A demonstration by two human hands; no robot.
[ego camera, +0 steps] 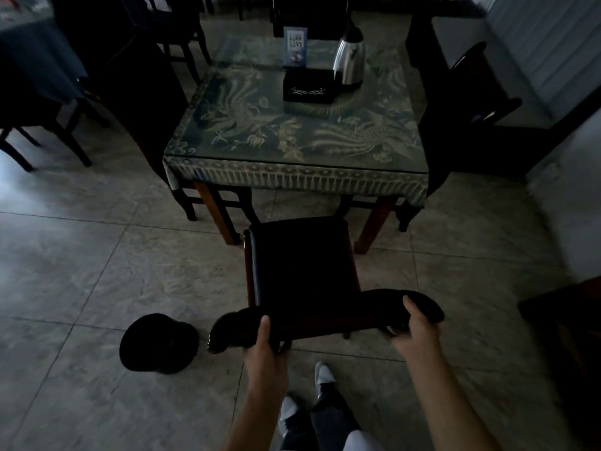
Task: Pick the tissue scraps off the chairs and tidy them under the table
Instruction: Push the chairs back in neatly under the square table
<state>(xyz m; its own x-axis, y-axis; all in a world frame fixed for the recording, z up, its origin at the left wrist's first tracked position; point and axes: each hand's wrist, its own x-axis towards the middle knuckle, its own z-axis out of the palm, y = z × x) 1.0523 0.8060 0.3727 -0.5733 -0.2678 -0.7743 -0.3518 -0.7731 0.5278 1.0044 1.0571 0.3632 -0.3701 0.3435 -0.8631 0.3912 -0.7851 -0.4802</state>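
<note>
A dark wooden chair (302, 265) with a black seat stands in front of me, its front edge at the table's near side. My left hand (265, 348) grips the left part of the chair's curved top rail. My right hand (414, 323) grips the right part of the same rail. The square table (292, 172) wears a green patterned cloth under glass. No tissue scrap shows on the dark seat or on the floor.
A black round bin (159, 343) sits on the tiled floor left of the chair. On the table stand a steel kettle (349, 58), a black tissue box (309, 86) and a small card (295, 45). More dark chairs flank the table left (140, 102) and right (471, 102).
</note>
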